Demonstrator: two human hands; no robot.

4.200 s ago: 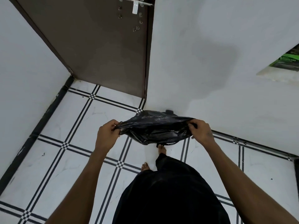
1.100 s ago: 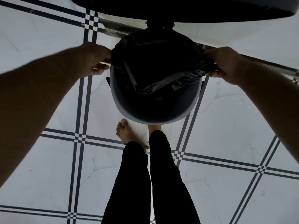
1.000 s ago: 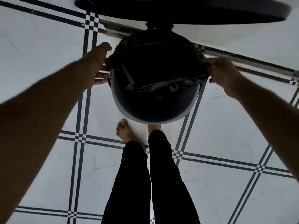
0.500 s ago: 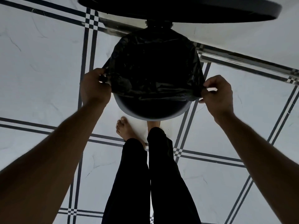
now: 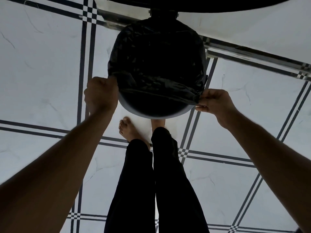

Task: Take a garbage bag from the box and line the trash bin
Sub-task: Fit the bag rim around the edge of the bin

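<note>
A round grey trash bin (image 5: 156,114) stands on the tiled floor right in front of my feet. A black garbage bag (image 5: 156,61) is stretched over most of its mouth; only the near rim shows bare. My left hand (image 5: 101,95) grips the bag's edge at the bin's left side, fingers curled. My right hand (image 5: 215,103) pinches the bag's edge at the bin's right side. The bin's open lid (image 5: 185,4) stands up behind it at the top of the view. The bag box is out of sight.
White floor tiles (image 5: 42,73) with dark double lines spread all around. A wall base (image 5: 252,54) runs diagonally behind the bin at the upper right. My legs in black trousers (image 5: 156,182) and bare feet stand just before the bin.
Both hands have drawn the bag's edge toward me along the bin's sides, so the bag now covers more of the rim. Earlier I held the bag stretched open at chest height.
</note>
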